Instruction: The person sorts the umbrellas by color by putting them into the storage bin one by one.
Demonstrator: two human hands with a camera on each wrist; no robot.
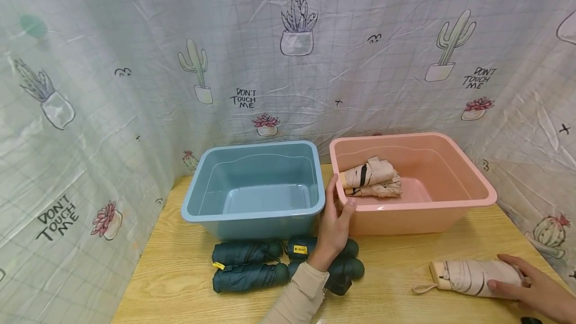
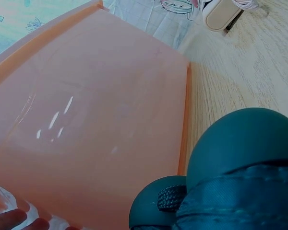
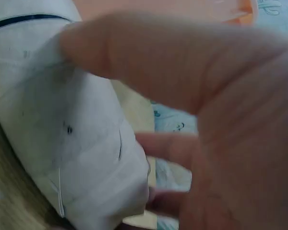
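My left hand (image 1: 334, 231) grips the pink basin (image 1: 405, 220) by the rim at its front left corner, thumb at the front and fingers along the left side. Two folded beige umbrellas (image 1: 380, 173) lie inside that basin, against its left end. At the right of the table, my right hand (image 1: 535, 286) holds another folded beige umbrella (image 1: 470, 275), its handle and cord loop pointing left. The right wrist view shows the thumb across this umbrella's fabric (image 3: 72, 129) and fingers at its far side.
A blue basin (image 1: 261, 217) stands left of the pink one. Several folded dark green umbrellas (image 1: 247, 278) lie in front on the wooden table (image 1: 175, 274), some partly behind my left forearm. A patterned curtain (image 1: 279, 79) hangs behind. Something black (image 1: 531, 320) shows at the lower right edge.
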